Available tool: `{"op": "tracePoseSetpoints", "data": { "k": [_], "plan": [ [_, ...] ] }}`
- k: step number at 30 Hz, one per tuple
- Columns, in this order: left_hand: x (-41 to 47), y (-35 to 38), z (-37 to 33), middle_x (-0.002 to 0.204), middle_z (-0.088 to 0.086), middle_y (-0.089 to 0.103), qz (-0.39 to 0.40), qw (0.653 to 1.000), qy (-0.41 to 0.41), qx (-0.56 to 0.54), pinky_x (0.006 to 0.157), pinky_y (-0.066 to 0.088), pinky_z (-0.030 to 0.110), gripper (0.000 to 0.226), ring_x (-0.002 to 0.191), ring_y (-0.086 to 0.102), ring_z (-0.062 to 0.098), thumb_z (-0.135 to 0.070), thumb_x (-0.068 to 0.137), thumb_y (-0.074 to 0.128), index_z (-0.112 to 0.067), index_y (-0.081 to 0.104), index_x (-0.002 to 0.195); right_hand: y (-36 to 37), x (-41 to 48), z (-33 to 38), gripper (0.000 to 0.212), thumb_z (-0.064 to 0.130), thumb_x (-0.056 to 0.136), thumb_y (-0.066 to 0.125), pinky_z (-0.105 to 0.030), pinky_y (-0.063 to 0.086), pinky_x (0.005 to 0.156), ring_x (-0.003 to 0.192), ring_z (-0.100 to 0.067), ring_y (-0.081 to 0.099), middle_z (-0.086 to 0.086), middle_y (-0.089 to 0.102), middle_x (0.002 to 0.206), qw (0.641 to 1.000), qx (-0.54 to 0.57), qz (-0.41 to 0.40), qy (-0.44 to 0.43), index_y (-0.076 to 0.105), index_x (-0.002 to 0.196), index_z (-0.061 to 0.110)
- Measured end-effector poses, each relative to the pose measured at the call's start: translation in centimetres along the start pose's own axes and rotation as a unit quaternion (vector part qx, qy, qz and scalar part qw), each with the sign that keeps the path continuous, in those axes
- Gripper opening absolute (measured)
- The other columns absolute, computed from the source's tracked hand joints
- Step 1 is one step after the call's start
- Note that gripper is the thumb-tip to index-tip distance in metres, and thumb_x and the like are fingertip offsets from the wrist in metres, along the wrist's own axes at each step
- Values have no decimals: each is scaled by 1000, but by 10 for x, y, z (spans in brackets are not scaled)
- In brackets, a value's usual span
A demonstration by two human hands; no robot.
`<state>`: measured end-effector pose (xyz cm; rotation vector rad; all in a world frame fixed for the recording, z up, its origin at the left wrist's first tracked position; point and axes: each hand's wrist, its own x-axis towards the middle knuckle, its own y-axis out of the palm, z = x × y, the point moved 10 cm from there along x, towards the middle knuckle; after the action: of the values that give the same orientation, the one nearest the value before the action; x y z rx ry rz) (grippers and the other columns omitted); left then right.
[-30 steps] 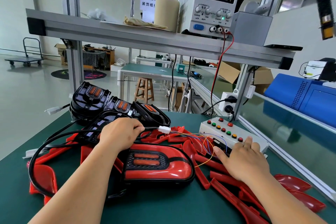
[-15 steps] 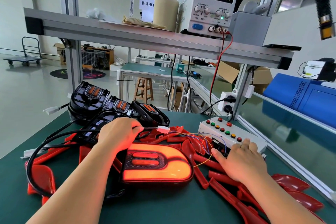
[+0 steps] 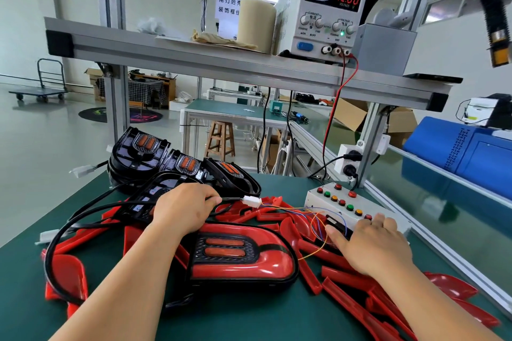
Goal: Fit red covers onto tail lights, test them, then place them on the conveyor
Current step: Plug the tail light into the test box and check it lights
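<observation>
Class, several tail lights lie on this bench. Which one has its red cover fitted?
The tail light nearest the person, between the forearms: a red cover sits on it, while the stacked lights behind the left hand show bare black housings.

I'm looking at a factory assy stn: alu-frame bench [image 3: 194, 55], PSU [image 3: 318, 8], btn test box [image 3: 340, 202], tail lights [image 3: 155, 152] sitting in piles, trolley [image 3: 41, 91] behind.

red tail light [image 3: 241, 255] with black honeycomb panel, green table [image 3: 235, 313], blue cover [image 3: 468, 152]
</observation>
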<state>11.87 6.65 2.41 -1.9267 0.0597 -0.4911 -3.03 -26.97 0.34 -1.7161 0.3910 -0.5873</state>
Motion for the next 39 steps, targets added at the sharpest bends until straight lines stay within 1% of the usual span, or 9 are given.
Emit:
{"op": "tracePoseSetpoints", "data": {
  "k": [3, 6, 10, 13, 16, 19, 23, 28, 39],
  "plan": [
    [0, 0, 0, 107, -17, 67, -1, 1000, 0, -3, 65, 44, 29, 25, 96, 61, 12, -53, 97, 45, -45, 64, 111, -6, 8, 14, 97, 83, 79, 5, -42, 27, 107, 138, -29, 18, -10, 14, 160, 999, 3, -17, -28, 39, 141, 16],
    [0, 0, 0, 106, -17, 68, 0, 1000, 0, -3, 66, 46, 29, 25, 95, 61, 11, -53, 97, 45, -45, 65, 110, -7, 19, 34, 92, 81, 82, 11, -45, 22, 108, 143, -28, 10, -3, 4, 163, 997, 19, -16, -77, 35, 144, 18],
    [-1, 0, -1, 106, -18, 67, 0, 1000, 2, 2, 65, 45, 29, 25, 95, 61, 11, -53, 97, 45, -45, 65, 110, -2, 34, 52, 83, 77, 86, 17, -46, 20, 110, 146, -30, 4, 1, 5, 163, 992, 21, 1, -123, 35, 142, 19],
    [-1, 0, -1, 106, -18, 68, -2, 1000, 2, 5, 65, 44, 29, 25, 96, 62, 11, -52, 97, 45, -44, 65, 111, 1, 41, 57, 78, 73, 89, 20, -44, 21, 109, 143, -29, 10, 0, 12, 162, 991, 9, 7, -132, 37, 142, 18],
    [-1, 1, -1, 107, -18, 68, -1, 1000, 2, 3, 66, 45, 29, 25, 97, 62, 11, -52, 97, 45, -45, 65, 110, 6, 44, 59, 77, 72, 90, 20, -44, 25, 107, 140, -29, 19, -3, 25, 157, 992, 10, 11, -128, 40, 140, 16],
    [-2, -1, -1, 106, -17, 67, -6, 1000, 2, 9, 66, 42, 30, 24, 98, 62, 13, -52, 97, 45, -46, 65, 109, 10, 44, 61, 77, 73, 89, 21, -45, 26, 106, 137, -29, 24, -2, 31, 152, 993, 24, 13, -117, 42, 136, 16],
    [-2, -2, -2, 105, -18, 67, -9, 1000, 1, 11, 65, 38, 29, 23, 98, 61, 13, -51, 96, 46, -46, 65, 108, 9, 41, 62, 76, 73, 88, 23, -43, 27, 105, 137, -29, 23, -3, 32, 150, 993, 28, -6, -113, 44, 135, 15],
    [-2, -1, -1, 110, -17, 67, -2, 1000, -1, 8, 71, 42, 31, 24, 104, 60, 15, -51, 96, 45, -46, 65, 108, 5, 37, 64, 75, 72, 88, 25, -40, 26, 103, 133, -27, 24, -3, 33, 149, 993, 18, -24, -117, 45, 133, 15],
    [-2, -2, -2, 111, -17, 66, -1, 1000, 0, 12, 70, 43, 31, 25, 104, 60, 14, -50, 97, 45, -45, 65, 110, 0, 34, 66, 76, 72, 89, 23, -40, 27, 103, 132, -26, 25, -5, 32, 150, 992, 9, -34, -120, 45, 133, 14]
  ]
}}
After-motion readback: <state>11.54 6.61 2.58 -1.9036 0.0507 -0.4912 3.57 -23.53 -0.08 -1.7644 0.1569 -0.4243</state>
